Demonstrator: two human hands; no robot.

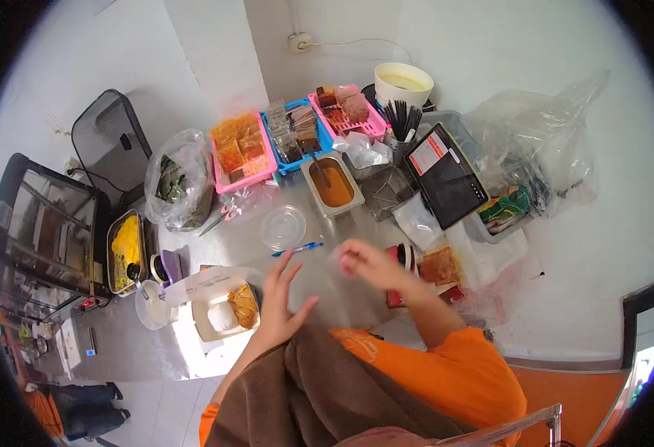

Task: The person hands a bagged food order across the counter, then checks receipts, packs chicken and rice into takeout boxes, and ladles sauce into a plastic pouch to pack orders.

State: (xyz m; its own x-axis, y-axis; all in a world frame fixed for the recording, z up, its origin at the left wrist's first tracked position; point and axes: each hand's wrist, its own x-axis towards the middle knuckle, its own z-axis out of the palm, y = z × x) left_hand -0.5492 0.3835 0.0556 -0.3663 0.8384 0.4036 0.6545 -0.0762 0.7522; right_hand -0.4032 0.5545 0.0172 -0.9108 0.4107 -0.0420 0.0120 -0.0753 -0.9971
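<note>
My left hand (281, 299) is raised over the table's near edge with its fingers spread, holding nothing. Just left of it stands an open paper food box (202, 328), its lid flap up, with a white rice mound (222, 316) and a brown, saucy piece of food (243, 305) inside. To the right, my right hand (370, 264) hovers above the steel table with curled fingers; what they pinch, if anything, is too blurred to make out. Between and beyond the hands lie a blue pen (297, 249) and a round clear plastic lid (284, 227).
A steel pan of orange sauce (336, 195) with a ladle sits behind. Pink (228, 182) and blue baskets of packets line the wall. A tablet (450, 179) leans at right. At left are a tray of yellow food (127, 246) and a glass display case (48, 231). Another person's legs (88, 410) show lower left.
</note>
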